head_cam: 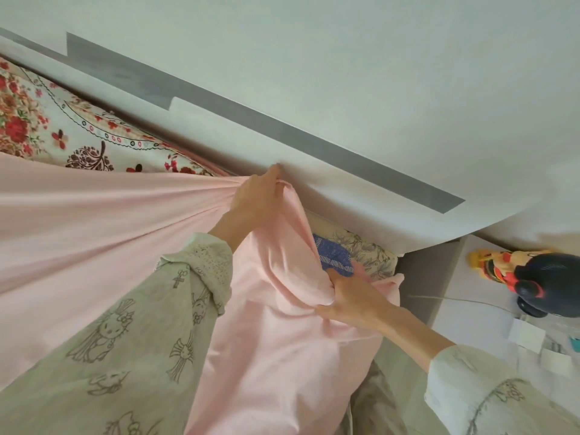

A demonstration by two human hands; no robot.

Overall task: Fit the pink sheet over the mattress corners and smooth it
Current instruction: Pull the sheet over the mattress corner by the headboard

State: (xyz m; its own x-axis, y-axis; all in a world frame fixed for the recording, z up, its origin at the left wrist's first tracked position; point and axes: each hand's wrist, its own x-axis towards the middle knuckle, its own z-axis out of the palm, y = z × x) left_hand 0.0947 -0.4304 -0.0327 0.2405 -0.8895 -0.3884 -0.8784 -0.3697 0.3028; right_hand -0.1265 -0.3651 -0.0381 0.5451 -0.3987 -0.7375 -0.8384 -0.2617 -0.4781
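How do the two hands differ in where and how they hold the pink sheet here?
The left hand grips the pink sheet up by the headboard, with folds fanning out tight from it; the right hand grips a looser bunch lower down, at the mattress corner. The left sleeve reaches nearer the wrist; the right forearm shows more bare. Both hands pinch the same sheet.

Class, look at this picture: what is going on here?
A person is fitting a pink sheet onto a bed. The left hand grips bunched sheet up by the headboard, while the right hand grips its edge at the mattress corner. That corner, with its floral cover, is not yet covered.
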